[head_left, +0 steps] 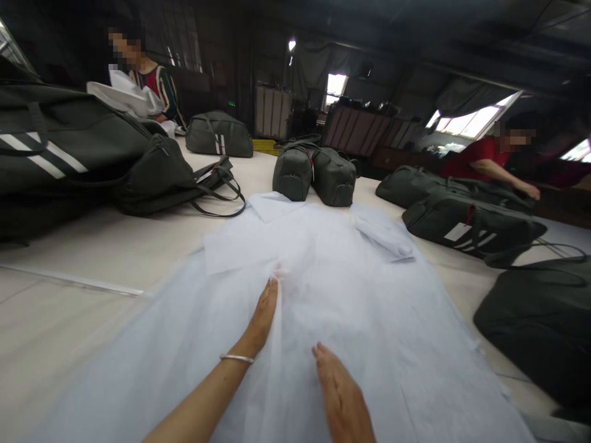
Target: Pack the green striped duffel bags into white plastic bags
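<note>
A stack of thin white tissue paper (369,307) lies spread on the pale table (69,295) in front of me. My left hand (264,314), with a thin bangle at the wrist, reaches forward and pinches a raised fold of the top sheet between its fingers. My right hand (341,397) rests flat on the paper nearer to me, fingers together and stretched out, holding nothing.
Dark green duffel bags lie around the paper: a large pile at the left (83,160), two upright bags (314,175) just beyond the paper, several at the right (466,221). One person in a striped shirt (154,83) works far left, another in red (489,163) at the right.
</note>
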Demonstrator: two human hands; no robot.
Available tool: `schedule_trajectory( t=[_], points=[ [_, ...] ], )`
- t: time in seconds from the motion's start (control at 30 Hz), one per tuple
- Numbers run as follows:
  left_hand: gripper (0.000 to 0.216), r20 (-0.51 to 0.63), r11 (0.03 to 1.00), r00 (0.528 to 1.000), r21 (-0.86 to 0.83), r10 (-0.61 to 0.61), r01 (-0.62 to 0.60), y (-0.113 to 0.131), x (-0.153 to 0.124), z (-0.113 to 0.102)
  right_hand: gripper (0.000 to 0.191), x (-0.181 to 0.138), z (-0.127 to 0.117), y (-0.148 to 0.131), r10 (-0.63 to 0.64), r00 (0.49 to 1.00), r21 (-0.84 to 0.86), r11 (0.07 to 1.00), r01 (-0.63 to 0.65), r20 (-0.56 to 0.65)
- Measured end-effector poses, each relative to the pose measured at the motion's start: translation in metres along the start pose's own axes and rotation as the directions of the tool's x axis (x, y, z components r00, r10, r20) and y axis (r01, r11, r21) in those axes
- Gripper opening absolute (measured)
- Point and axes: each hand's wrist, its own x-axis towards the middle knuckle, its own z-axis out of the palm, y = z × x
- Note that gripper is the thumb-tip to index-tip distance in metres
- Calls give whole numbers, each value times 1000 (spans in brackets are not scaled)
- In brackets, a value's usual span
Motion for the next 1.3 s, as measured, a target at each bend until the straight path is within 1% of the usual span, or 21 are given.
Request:
schedule_trajectory(
  t=[0.07,0.13,0.2,0.23,0.3,0.33,0.37,0.43,0.5,0.53,0.6,0.67,0.73,0.8,0.9,0.97,1.03,1.13,1.17,1.23,1.3],
  points=[
    [61,15,992,994,65,106,-106,6,-2,5,50,38,-21,8,-72,994,-62,996,67,-79],
    [55,108,924,958,255,264,-283,10,-5,17,54,73,-31,21,-152,983,-191,973,131,-100],
    [57,284,763,879,438,383,-475,10,-8,33,56,94,-27,37,-190,980,-290,943,167,-55],
    [61,382,678,827,477,412,-558,10,-8,41,55,99,-21,45,-196,980,-318,932,175,-36],
    [68,522,571,735,471,433,-672,11,-4,52,54,98,-10,57,-212,977,-348,917,194,-15],
    [66,562,553,709,458,426,-696,13,1,56,55,95,-5,61,-220,976,-354,913,202,-9],
    [60,581,552,705,459,407,-696,17,8,59,55,90,-1,63,-220,975,-356,912,203,-8],
    [49,579,560,734,497,355,-663,28,29,64,58,79,5,63,-200,979,-363,915,178,-24],
    [43,567,549,759,542,319,-636,37,54,69,58,69,11,61,-172,984,-381,914,141,-49],
    [42,569,536,758,552,319,-639,40,66,72,58,64,13,59,-156,986,-390,913,120,-62],
    [43,588,505,729,537,349,-675,39,85,78,57,55,17,54,-124,990,-401,912,89,-63],
    [50,602,482,703,521,378,-705,32,94,81,59,49,16,46,-59,998,-408,912,41,-32],
    [60,601,468,705,533,378,-705,22,95,80,60,47,10,34,56,998,-422,905,-49,4],
    [68,591,451,723,568,358,-688,12,91,78,61,50,1,20,165,986,-442,887,-134,31],
    [72,577,425,741,608,345,-671,0,84,73,62,56,-9,2,241,968,-465,866,-185,65],
    [73,569,411,747,625,342,-664,-4,83,72,62,58,-12,-2,267,960,-465,863,-199,85],
    [73,569,402,751,635,335,-660,-7,83,71,63,58,-13,0,274,956,-434,878,-203,108],
    [72,575,413,754,632,317,-656,-6,83,71,61,61,-25,9,262,958,-309,927,-214,120],
    [72,579,420,754,628,309,-655,-5,83,71,61,65,-32,11,264,959,-260,938,-231,99],
    [73,588,432,755,624,290,-651,-1,83,71,62,79,-50,13,245,969,-178,954,-240,9],
    [74,596,440,760,627,261,-643,4,83,71,62,99,-63,13,161,982,-152,973,-174,-96]
  ],
)
